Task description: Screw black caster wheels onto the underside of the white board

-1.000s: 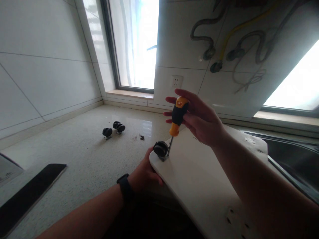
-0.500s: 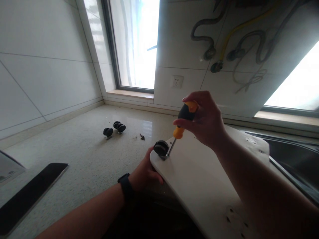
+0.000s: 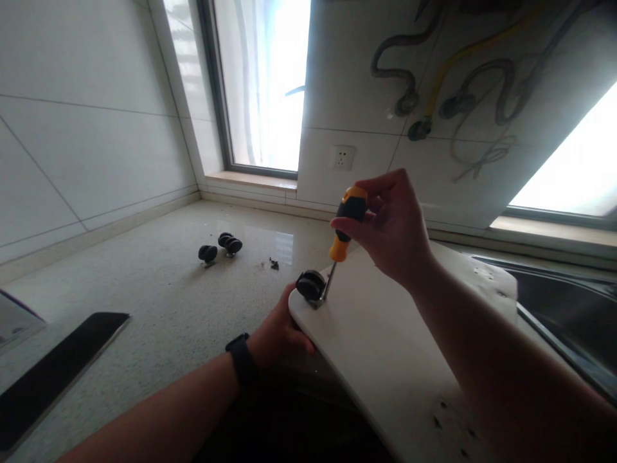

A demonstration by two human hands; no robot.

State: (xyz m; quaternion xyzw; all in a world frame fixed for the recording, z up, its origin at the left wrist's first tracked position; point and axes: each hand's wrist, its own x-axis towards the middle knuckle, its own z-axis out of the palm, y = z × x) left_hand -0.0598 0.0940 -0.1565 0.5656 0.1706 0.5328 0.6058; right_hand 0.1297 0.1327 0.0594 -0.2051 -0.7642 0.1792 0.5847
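A yellow-and-black screwdriver [image 3: 351,215] stands nearly upright in my right hand [image 3: 393,225], fingers wrapped around its handle. Its tip meets the metal plate at the foot of a black caster wheel [image 3: 311,285]. That caster sits on the rounded near-left corner of a white board [image 3: 376,328]. My left hand [image 3: 284,328], with a dark watch on the wrist, grips the board's edge just below the caster; some of its fingers are hidden underneath. Screw holes [image 3: 453,424] show at the board's near right corner.
Several loose black casters [image 3: 230,243] lie on the speckled counter [image 3: 193,296], with a small pile of screws [image 3: 274,263] nearby. A long black strip [image 3: 58,373] lies at the left. A steel sink [image 3: 569,315] is at the right, beneath wall hoses [image 3: 393,58].
My right hand has turned slightly on the screwdriver, and the handle has tipped left to stand more upright. The caster, board and left hand stay nearly the same.
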